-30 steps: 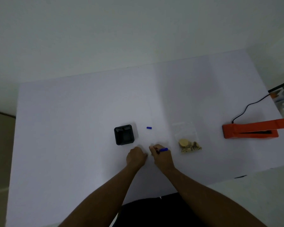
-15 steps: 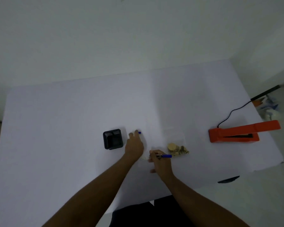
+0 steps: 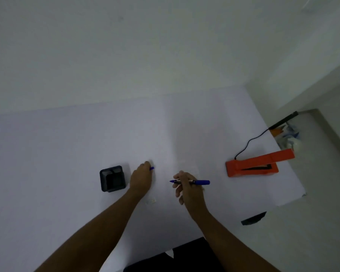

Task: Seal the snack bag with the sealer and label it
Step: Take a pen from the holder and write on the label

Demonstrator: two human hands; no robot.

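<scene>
My right hand point(image 3: 186, 190) grips a blue marker point(image 3: 201, 182) held level, its uncapped tip pointing left. My left hand point(image 3: 141, 179) rests on the white table point(image 3: 57, 154), fingertips closed on the small blue pen cap point(image 3: 152, 168), which pokes out to the right. A small pale label point(image 3: 152, 201) lies on the table between my forearms. The snack bag lies behind my right hand and its contents are hidden. The orange sealer point(image 3: 251, 167) stands at the right with its arm raised, well away from both hands.
A black square holder point(image 3: 112, 178) stands just left of my left hand. The sealer's black cable point(image 3: 247, 143) runs off the table's right edge toward clutter on the floor point(image 3: 289, 134). The table's near edge is close to my body.
My left hand moved from beside my right hand forward to the pen cap and closed on it. My right hand lifted the marker off the label and turned it level.
</scene>
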